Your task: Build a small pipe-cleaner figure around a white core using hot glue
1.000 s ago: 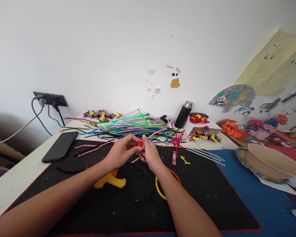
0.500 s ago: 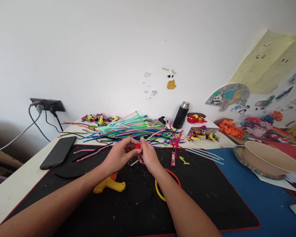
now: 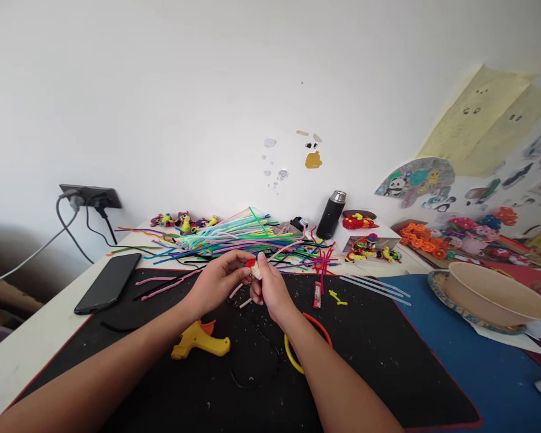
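Between my two hands is a small red and cream fuzzy piece [image 3: 255,270], held above the black mat [image 3: 365,355]. My left hand [image 3: 219,279] pinches its red side with thumb and fingers. From the right, my right hand [image 3: 273,285] grips the cream part, its thumb on top and fingers curled beneath. A yellow glue gun [image 3: 202,341] with an orange trigger lies under my left forearm. Beside my right forearm rests a yellow and orange ring [image 3: 320,328], partly covered by the arm.
A pile of coloured pipe cleaners [image 3: 234,234] lies behind my hands. A phone [image 3: 108,282] is at left. Farther back stand a black bottle [image 3: 331,215] and a white box [image 3: 388,234]. A beige bowl [image 3: 496,294] sits at right, near clear glue sticks [image 3: 379,288].
The held piece has turned, so more of its cream part shows between my fingers. Both hands stay close together in nearly the same place. The view has shifted slightly.
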Demonstrator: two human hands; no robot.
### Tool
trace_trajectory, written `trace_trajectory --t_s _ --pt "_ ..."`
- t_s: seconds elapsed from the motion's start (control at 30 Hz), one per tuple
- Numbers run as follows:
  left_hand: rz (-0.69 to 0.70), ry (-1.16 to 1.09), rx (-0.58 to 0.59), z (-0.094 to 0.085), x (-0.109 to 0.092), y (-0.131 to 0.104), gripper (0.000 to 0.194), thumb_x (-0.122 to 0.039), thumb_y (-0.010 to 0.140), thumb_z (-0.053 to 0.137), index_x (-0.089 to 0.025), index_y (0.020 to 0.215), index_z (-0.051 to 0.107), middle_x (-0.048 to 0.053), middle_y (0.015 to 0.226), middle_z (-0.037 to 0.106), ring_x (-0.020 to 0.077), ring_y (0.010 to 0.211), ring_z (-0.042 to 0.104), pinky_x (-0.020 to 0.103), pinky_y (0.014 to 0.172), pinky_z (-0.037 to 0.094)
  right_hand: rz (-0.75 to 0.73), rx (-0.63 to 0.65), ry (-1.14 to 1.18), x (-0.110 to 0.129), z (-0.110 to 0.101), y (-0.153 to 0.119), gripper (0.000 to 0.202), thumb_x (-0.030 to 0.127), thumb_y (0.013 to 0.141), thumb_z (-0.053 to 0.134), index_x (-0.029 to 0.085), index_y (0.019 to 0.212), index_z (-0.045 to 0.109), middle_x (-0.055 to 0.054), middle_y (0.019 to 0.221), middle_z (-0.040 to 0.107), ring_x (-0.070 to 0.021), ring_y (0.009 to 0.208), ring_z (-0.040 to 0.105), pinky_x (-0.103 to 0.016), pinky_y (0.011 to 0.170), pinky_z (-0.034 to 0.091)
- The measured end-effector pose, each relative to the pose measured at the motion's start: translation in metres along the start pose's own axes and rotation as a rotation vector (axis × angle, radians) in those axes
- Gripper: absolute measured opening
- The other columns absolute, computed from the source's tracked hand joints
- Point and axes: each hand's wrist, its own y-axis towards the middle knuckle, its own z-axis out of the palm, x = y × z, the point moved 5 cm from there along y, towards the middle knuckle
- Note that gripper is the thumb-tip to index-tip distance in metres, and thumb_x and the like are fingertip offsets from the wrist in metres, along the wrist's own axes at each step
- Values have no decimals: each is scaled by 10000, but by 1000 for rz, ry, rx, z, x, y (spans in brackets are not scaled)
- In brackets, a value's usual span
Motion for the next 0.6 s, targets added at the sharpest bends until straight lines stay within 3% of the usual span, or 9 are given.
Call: trace_trajectory --t_s 0.33,0.6 --pt "21 -14 -34 -8 -11 4 332 -419 898 692 -175 1122 697 21 757 703 176 674 642 309 669 544 40 115 139 0 9 -3 658 839 863 480 203 701 523 85 422 410 -81 306 374 -204 325 215" --pt "-17 -45 -14 -9 -5 5 409 -454 887 717 -159 1168 694 22 748 691 164 642 619 297 632 534 49 149 197 -2 11 -2 643 822 847 537 189 737 572 67 448 475 -82 319 389 -202 332 240"
